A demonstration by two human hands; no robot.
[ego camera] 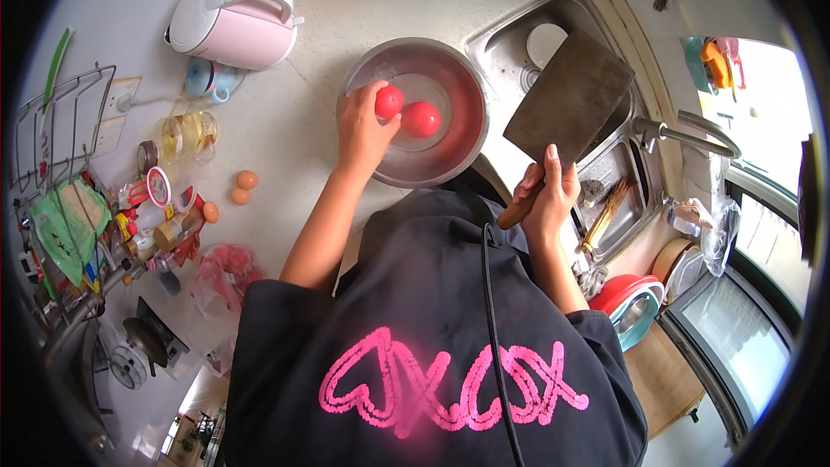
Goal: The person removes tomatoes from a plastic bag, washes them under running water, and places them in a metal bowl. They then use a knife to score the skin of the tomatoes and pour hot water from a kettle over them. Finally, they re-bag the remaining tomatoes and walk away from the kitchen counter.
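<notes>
A round metal basin (pixel 478 136) stands on the counter in front of me. Inside it, my left hand (pixel 364 126) has its thumb and fingers around a red tomato (pixel 389 102). Another tomato (pixel 421 120) sits right beside it on the basin's floor. My right hand (pixel 548 198) grips the wooden handle (pixel 515 211) of a Chinese cleaver (pixel 567 94). The broad dark blade is raised, tilted away from me, and covers part of the steel sink (pixel 502 45).
Left of the basin lie two eggs (pixel 246 179) and a red plastic bag (pixel 224 272). A pink electric kettle (pixel 246 29) stands at the back left. Jars and packets crowd the left side. On the right are a faucet (pixel 681 133), a brush (pixel 606 214) and stacked basins (pixel 626 292).
</notes>
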